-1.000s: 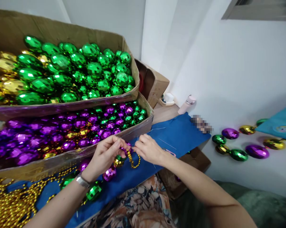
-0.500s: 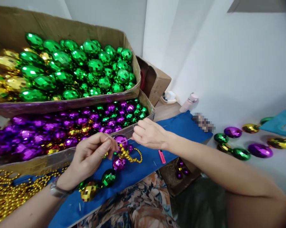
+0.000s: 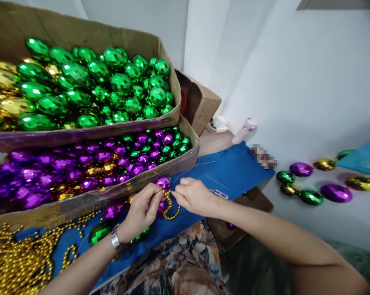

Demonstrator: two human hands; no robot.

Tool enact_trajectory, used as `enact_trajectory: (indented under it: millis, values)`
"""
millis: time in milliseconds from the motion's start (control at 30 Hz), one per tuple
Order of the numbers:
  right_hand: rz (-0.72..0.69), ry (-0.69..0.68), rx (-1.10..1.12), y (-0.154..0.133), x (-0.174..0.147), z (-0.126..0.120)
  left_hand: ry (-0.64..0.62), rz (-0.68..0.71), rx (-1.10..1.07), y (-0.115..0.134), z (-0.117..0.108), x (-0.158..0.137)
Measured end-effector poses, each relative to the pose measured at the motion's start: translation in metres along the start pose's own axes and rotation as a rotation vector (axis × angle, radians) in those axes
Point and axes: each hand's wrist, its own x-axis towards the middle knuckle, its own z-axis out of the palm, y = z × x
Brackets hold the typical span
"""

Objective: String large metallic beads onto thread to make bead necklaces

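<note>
Where beads (image 3: 22, 256) lie, blue cloth (image 3: 234, 174) (apparently); wall (image 3: 295, 90) beyond.

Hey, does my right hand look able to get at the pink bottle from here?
Probably yes: nothing tall seems to stand between the right hand and the pink bottle, mostly flat blue cloth, though the fingers look pinched beside the gold bead loop.
</note>
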Motion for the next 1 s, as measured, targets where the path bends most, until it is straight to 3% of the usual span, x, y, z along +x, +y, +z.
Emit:
enact_trajectory:
  millis: [133, 200, 233, 300, 367, 467, 567, 767, 900, 1000]
  values:
    - [0.423, 0.017, 1.226, -0.023, -0.015, 0.051, 0.105, -0.013, -0.073, -0.007, 0.014, 0.002]
    - [0.499, 0.078, 1.601, -0.027, -0.021, 0.080, 0.119, -0.082, -0.165, -0.007, 0.014, 0.005]
    - [0.478, 0.133, 1.650, -0.025, -0.023, 0.092, 0.113, -0.109, -0.197, -0.005, 0.012, 0.006]
    - [0.371, 0.256, 1.481, -0.018, -0.025, 0.110, 0.095, -0.137, -0.222, -0.002, 0.007, 0.009]
    - [0.235, 0.308, 1.146, -0.007, -0.027, 0.118, 0.093, -0.164, -0.232, 0.000, 0.003, 0.012]
    - [0.106, 0.301, 0.765, 0.003, -0.027, 0.114, 0.122, -0.237, -0.280, 0.000, 0.001, 0.013]
    - [0.102, 0.342, 0.564, 0.004, -0.029, 0.098, 0.168, -0.310, -0.356, -0.005, 0.005, 0.009]
    - [0.253, 0.346, 0.632, 0.001, -0.035, 0.081, 0.307, -0.453, -0.567, -0.009, 0.024, -0.004]
    - [0.225, 0.447, 0.594, -0.012, -0.037, 0.089, 0.458, -0.443, -0.698, -0.007, 0.042, -0.009]
    - [0.204, 0.425, 0.547, -0.023, -0.037, 0.098, 0.555, -0.452, -0.772, -0.003, 0.052, -0.010]
